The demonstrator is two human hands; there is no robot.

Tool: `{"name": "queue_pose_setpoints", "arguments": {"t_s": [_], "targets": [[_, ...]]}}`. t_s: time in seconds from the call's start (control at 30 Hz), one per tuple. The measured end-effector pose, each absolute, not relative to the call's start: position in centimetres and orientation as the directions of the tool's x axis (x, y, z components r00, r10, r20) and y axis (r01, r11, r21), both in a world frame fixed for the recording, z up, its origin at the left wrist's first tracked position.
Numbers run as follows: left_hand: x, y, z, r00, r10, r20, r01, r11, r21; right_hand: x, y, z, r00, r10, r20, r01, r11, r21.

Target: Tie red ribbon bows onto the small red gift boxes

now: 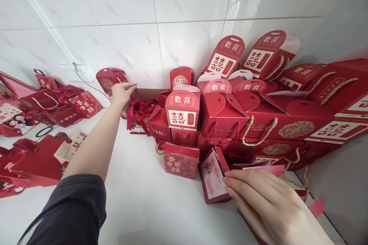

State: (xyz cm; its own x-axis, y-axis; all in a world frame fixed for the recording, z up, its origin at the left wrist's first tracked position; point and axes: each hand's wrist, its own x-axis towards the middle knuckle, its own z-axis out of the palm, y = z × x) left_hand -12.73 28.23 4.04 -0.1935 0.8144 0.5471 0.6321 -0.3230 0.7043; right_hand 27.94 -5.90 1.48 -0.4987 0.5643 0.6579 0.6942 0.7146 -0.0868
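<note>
My left hand (123,93) reaches to the wall side, with thumb and fingertips pinched on a dark red ribbon (136,94). Just below lies a tangled heap of dark red ribbons (140,111) in front of a brown cardboard edge. At the lower right, my right hand (267,195) is closed, fingers together, around a red gift box (248,227) that it mostly hides. Pink flaps (317,206) stick out beyond this hand. Its fingertips overlap the edge of a dark red box with a pale picture panel (213,176), standing tilted on the white table.
Stacked red gift boxes (224,115) with rope handles fill the right side. A patterned red box (181,160) stands in front. More red boxes and bags (34,160) lie at left, near a black ring (44,132). A cable (86,80) runs from a wall socket (73,72).
</note>
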Motion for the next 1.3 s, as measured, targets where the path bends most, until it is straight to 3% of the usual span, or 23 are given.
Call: {"name": "queue_pose_setpoints", "arguments": {"t_s": [0.17, 0.3, 0.6, 0.7, 0.8, 0.9, 0.97, 1.03, 1.17, 1.3], "targets": [[-11.9, 26.8, 5.1, -0.185, 0.764, 0.618, 0.582, -0.422, 0.695, 27.8, -6.2, 1.7, -0.490, 0.547, 0.679, 0.691, 0.718, -0.079], [-11.7, 26.6, 5.3, -0.244, 0.751, 0.613, 0.358, -0.518, 0.777, 27.8, -6.6, 1.8, -0.473, 0.544, 0.694, 0.690, 0.718, -0.092], [-11.2, 24.8, 5.4, -0.314, 0.794, 0.521, 0.232, -0.468, 0.853, 27.3, -6.9, 2.2, -0.468, 0.538, 0.701, 0.681, 0.725, -0.103], [-10.4, 23.2, 6.2, -0.322, 0.807, 0.495, 0.150, -0.473, 0.868, 27.3, -7.2, 2.0, -0.426, 0.565, 0.707, 0.698, 0.702, -0.140], [-8.7, 19.6, 7.4, -0.303, 0.808, 0.505, 0.017, -0.526, 0.850, 26.5, -7.6, 1.5, -0.325, 0.616, 0.717, 0.682, 0.678, -0.274], [-5.8, 14.3, 8.3, -0.246, 0.828, 0.504, -0.092, -0.538, 0.838, 24.6, -7.6, 1.3, -0.233, 0.746, 0.623, 0.531, 0.635, -0.561], [-3.4, 10.8, 8.4, -0.209, 0.848, 0.487, -0.152, -0.520, 0.841, 23.1, -7.1, 1.2, -0.200, 0.851, 0.486, 0.333, 0.525, -0.783], [-1.1, 7.8, 8.0, -0.144, 0.874, 0.464, -0.236, -0.486, 0.842, 21.7, -6.4, 1.1, -0.199, 0.912, 0.359, 0.075, 0.379, -0.922], [2.3, 4.2, 6.6, 0.022, 0.907, 0.422, -0.378, -0.383, 0.843, 20.0, -5.2, 0.6, -0.460, 0.854, 0.243, -0.366, 0.067, -0.928], [3.7, 2.9, 5.1, 0.090, 0.913, 0.398, -0.455, -0.318, 0.832, 19.6, -5.5, -0.1, -0.609, 0.768, 0.200, -0.481, -0.156, -0.863]]}}
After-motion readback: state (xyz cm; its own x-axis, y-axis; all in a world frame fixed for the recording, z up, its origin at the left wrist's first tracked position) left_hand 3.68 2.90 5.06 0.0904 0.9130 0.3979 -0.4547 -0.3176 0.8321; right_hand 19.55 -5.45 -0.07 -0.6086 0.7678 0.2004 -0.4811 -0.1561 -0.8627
